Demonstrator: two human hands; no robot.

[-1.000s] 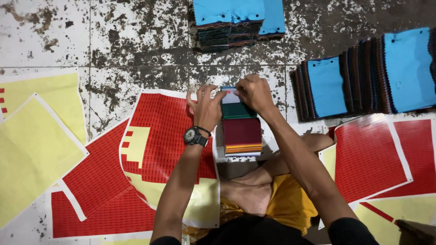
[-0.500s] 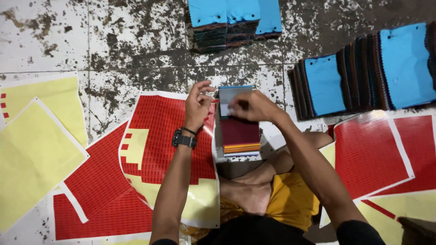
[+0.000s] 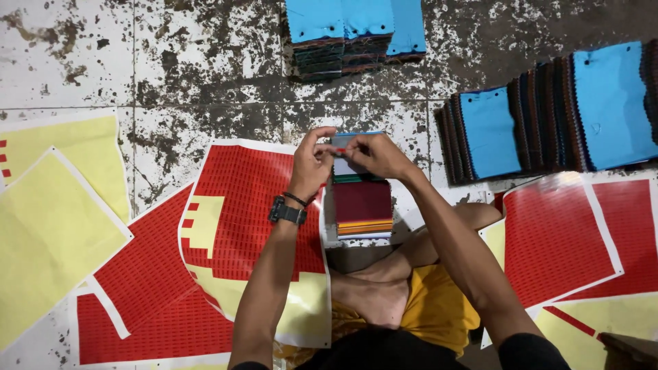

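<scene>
Where both hands meet, left hand (image 3: pixel 312 164), right hand (image 3: pixel 373 154), swatch stack (image 3: pixel 362 205).

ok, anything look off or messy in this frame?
Mostly the floor: it is badly stained and speckled dark. The red sticker sheets lie overlapping at odd angles, with many stickers already peeled off, so yellow backing shows. The left hand and right hand hold a small red sticker over the neat swatch stack.

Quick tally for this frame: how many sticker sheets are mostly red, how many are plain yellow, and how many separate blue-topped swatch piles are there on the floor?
Mostly red sticker sheets: 5
Plain yellow sheets: 2
Blue-topped swatch piles: 2, one at the top and one fanned row on the right
Total: 9
</scene>
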